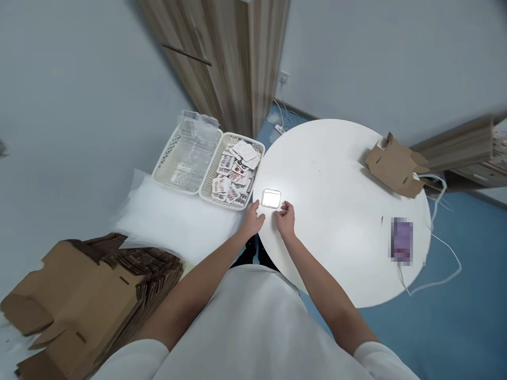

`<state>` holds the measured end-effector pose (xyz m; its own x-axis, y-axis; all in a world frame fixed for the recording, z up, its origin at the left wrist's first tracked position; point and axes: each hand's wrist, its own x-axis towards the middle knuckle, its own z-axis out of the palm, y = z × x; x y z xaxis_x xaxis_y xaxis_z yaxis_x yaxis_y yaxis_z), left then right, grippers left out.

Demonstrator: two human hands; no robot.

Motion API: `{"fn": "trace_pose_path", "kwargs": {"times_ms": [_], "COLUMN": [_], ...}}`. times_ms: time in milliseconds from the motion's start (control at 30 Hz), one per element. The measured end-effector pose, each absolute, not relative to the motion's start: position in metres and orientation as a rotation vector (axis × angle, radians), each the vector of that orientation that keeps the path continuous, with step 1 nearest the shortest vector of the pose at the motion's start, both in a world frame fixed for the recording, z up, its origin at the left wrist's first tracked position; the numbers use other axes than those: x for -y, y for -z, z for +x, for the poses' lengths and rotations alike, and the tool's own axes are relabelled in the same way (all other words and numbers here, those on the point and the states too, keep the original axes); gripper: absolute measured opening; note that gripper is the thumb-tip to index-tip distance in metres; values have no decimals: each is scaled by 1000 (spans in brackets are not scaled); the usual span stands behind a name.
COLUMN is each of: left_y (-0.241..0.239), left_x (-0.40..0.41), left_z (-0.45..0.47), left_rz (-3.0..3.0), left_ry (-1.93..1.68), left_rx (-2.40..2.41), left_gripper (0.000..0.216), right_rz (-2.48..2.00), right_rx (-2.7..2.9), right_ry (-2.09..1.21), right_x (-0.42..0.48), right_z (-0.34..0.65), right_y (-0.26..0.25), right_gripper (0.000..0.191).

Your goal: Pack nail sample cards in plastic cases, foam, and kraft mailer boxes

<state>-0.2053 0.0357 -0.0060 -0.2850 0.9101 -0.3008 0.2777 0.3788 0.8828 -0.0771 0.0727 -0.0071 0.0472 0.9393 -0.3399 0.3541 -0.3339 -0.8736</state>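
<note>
The case [271, 198] lies flat near the middle of the frame, on the left edge of the white table [336, 211]. The left hand [252, 219] is just below and left of it, thumb spread from the fingers, with nothing seen in its grasp. The right hand [285, 220] is just below and right, fingers bent inward; whether they touch the case or pinch something small, I cannot tell. The step in hand looks to be positioning or handling the case from both sides. A next move on it would call for light fingertips at its edges, kept level, since it looks thin and smooth. Left of centre stand a basket of cards [235, 171] and a basket of clear packaging [190, 153]; flattened cartons [87, 295] fill the lower left.
</note>
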Motion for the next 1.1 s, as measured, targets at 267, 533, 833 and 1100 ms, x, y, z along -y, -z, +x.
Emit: {"fn": "trace_pose_path", "kwargs": {"times_ms": [267, 533, 833, 1100], "left_y": [10, 29, 48, 48], "left_x": [71, 120, 131, 127], "left_z": [-249, -298, -317, -329], "left_rz": [1073, 870, 464, 285], "left_ry": [-809, -788, -985, -1293], "left_rx": [-2150, -2242, -2025, -1748], "left_gripper": [35, 62, 70, 56], "right_rz": [-1079, -764, -897, -928], "right_rx": [2170, 2959, 3097, 2902], "right_ry": [-1412, -1037, -656, -882], "right_x": [-15, -21, 1, 36], "right_z": [-121, -205, -252, -250], "right_y": [5, 27, 43, 26], "right_gripper": [31, 53, 42, 27]}}
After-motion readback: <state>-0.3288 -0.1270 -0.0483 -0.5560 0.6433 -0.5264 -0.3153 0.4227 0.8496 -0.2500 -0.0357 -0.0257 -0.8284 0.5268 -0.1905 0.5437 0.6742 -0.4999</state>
